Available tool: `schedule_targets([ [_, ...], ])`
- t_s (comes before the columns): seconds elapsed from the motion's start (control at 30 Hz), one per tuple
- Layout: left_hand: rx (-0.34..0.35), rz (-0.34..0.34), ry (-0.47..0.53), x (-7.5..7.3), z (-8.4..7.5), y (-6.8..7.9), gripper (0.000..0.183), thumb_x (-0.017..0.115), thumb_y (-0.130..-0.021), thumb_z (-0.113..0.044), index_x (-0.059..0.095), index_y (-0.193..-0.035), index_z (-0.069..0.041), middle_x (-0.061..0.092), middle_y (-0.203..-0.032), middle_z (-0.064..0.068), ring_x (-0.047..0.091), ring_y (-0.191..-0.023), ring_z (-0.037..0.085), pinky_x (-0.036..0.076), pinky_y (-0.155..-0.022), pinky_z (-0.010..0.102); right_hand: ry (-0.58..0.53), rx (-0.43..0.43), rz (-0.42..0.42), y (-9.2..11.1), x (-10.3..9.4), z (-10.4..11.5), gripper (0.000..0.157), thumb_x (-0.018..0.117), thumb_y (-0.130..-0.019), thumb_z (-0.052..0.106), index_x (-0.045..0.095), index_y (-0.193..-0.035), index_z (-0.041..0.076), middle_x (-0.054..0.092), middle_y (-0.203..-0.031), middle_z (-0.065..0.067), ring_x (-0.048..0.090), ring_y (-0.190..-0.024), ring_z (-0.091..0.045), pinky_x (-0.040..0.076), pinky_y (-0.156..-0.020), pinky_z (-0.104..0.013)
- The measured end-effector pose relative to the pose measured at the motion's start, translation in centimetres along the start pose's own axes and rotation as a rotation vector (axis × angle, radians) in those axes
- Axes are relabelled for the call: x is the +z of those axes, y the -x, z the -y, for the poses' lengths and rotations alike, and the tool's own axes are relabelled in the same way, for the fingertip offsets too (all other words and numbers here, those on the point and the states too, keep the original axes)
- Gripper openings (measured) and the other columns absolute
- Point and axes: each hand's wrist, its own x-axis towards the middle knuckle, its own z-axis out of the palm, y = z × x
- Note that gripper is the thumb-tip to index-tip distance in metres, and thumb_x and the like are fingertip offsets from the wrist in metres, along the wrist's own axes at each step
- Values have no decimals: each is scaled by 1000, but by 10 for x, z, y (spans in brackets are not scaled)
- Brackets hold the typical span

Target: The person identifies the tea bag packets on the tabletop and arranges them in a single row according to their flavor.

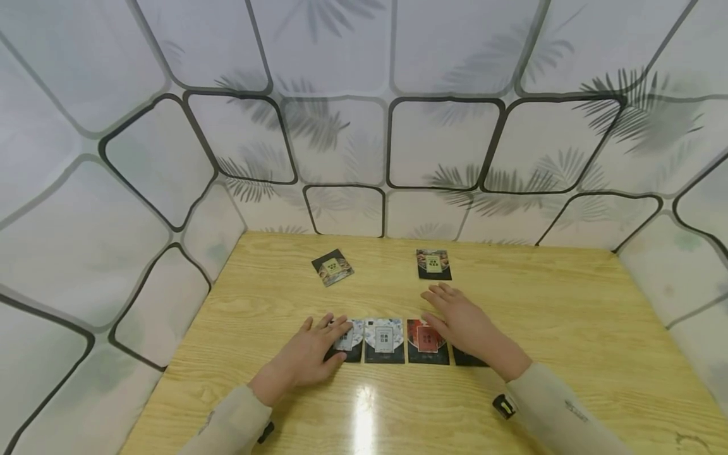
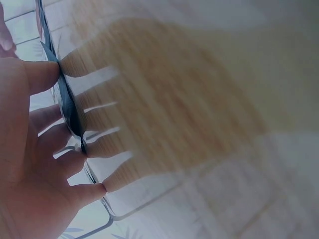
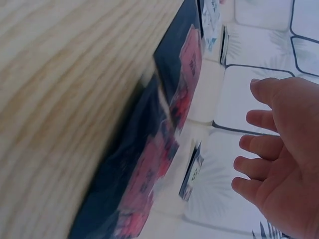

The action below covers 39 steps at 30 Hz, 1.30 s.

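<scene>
My left hand (image 1: 309,354) rests with spread fingers over the leftmost blue-and-white packet (image 1: 354,344), covering much of it. In the left wrist view, the thumb and fingertips reach the packet's dark edge (image 2: 71,107) and the wood. Beside it lies a second blue-and-white packet (image 1: 384,344), then a red one (image 1: 428,344). The fourth packet in the row (image 1: 467,359) is mostly hidden by my right hand (image 1: 469,325); the right wrist view shows it as red and black (image 3: 142,177). That hand hovers above, palm down, fingers loosely extended and holding nothing.
Farther back on the wooden table (image 1: 256,284) lie two dark packets with yellow-green labels, a turned one (image 1: 332,267) on the left and a straighter one (image 1: 434,264) on the right. A patterned cloth wall (image 1: 341,139) encloses the table's back and sides.
</scene>
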Motion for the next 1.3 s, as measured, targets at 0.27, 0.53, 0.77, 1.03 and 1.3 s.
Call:
schedule_targets([
  [0.27, -1, 2, 0, 0, -1, 1, 60, 56, -108, -35, 42, -162, -14, 41, -169, 11, 38, -155, 44, 28, -123, 72, -79, -29, 67, -33, 1, 18, 56, 59, -109, 34, 51, -155, 3, 45, -162, -26, 37, -154, -47, 34, -124, -65],
  [0.53, -4, 3, -16, 0, -1, -1, 60, 56, -108, -36, 43, -162, -15, 42, -168, 10, 39, -155, 43, 30, -123, 71, -95, -79, 76, -62, 10, 35, 56, 60, -109, 33, 49, -156, 5, 44, -162, -26, 38, -153, -48, 36, -122, -65],
  [0.77, 1, -11, -35, 0, -1, -1, 60, 56, -107, -37, 43, -162, -14, 43, -168, 11, 41, -154, 43, 31, -122, 71, -145, -75, 114, -85, 28, 45, 58, 56, -110, 35, 44, -160, 7, 39, -166, -25, 34, -156, -46, 31, -126, -63],
  [1.03, 12, -10, -48, 0, 0, -2, 60, 55, -108, -38, 43, -162, -14, 42, -168, 10, 40, -154, 42, 32, -121, 72, -124, -69, 154, -113, 39, 56, 58, 52, -112, 34, 41, -162, 6, 35, -168, -25, 32, -157, -45, 29, -128, -61],
  [1.3, 11, -3, -32, -2, 1, -2, 60, 55, -107, -37, 43, -162, -14, 42, -169, 10, 39, -155, 43, 31, -122, 72, -82, -60, 185, -138, 49, 66, 58, 50, -113, 33, 40, -162, 6, 36, -168, -23, 33, -158, -42, 30, -129, -57],
])
